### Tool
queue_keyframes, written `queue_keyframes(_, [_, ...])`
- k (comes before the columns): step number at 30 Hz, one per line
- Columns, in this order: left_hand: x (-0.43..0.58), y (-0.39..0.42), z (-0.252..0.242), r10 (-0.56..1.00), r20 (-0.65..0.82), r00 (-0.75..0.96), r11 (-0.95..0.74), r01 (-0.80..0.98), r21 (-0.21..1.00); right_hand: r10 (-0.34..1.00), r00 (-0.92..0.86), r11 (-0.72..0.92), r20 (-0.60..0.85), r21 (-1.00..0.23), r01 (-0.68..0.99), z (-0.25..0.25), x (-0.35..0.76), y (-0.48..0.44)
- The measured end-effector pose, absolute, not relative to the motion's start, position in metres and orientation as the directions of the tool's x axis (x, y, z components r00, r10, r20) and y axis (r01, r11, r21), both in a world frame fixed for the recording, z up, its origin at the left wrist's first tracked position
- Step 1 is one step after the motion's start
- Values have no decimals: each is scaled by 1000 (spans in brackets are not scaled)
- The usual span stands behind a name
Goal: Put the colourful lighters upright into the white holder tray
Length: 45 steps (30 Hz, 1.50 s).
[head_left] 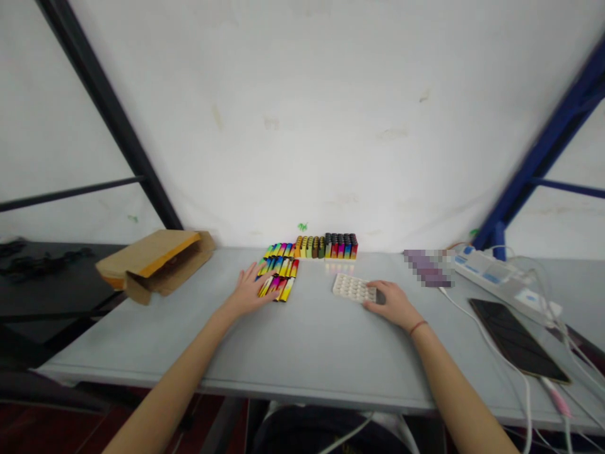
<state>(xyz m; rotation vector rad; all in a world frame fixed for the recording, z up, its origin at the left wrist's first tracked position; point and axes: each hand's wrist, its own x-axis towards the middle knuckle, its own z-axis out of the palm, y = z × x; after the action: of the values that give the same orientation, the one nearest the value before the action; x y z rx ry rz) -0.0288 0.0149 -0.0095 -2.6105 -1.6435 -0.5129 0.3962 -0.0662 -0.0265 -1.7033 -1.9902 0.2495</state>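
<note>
My left hand (250, 290) lies over the left side of several rows of colourful lighters (286, 289), its fingers spread apart. Those lighters rest on their sides, and my fingers partly cover the ones at the left. My right hand (390, 302) holds the right end of a white tray (352, 287) with rows of small pockets, its thumb at the near edge and its fingers at the far edge. Behind the tray, a block of upright lighters with black tops (341, 246) stands near the wall. Beside it is a group of yellowish and brown upright lighters (309, 246).
An opened cardboard box (155, 258) lies at the left of the grey table (321, 353). On the right are a power strip (505, 284), a dark phone (517, 337), white cables (491, 340) and a pixelated purple item (428, 268). A white wall (331, 126) bounds the back.
</note>
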Motion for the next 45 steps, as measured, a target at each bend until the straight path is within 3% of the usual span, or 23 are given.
queue_keyframes(4, [30, 27, 10, 748, 411, 521, -626, 759, 178, 966, 101, -14, 239, -339, 941, -26, 420, -69])
queue_keyframes(7, [96, 46, 21, 677, 401, 617, -714, 682, 157, 951, 202, -135, 234, -276, 952, -26, 429, -71])
queue_keyframes(12, [193, 72, 29, 680, 388, 622, -695, 715, 71, 918, 296, -234, 265, -242, 942, -22, 428, -74])
queue_keyframes(17, [229, 72, 28, 742, 402, 537, -607, 792, 61, 895, 358, -291, 266, -260, 921, -21, 432, -74])
queue_keyframes(23, [221, 50, 27, 692, 413, 592, -648, 762, -5, 872, 427, -382, 240, -213, 899, -22, 433, -70])
queue_keyframes(33, [185, -34, 24, 590, 430, 683, -747, 664, -30, 904, 346, -302, 250, -198, 933, -25, 425, -31])
queue_keyframes(39, [150, -54, 23, 538, 496, 682, -814, 572, 97, 948, 232, -187, 216, -209, 960, -19, 395, 23])
queue_keyframes(42, [130, -47, 16, 590, 537, 603, -788, 575, 221, 965, 180, -137, 192, -221, 966, -19, 379, 42])
queue_keyframes(45, [110, -33, 4, 672, 476, 568, -740, 542, 398, 967, 155, -106, 204, -232, 967, -23, 369, 54])
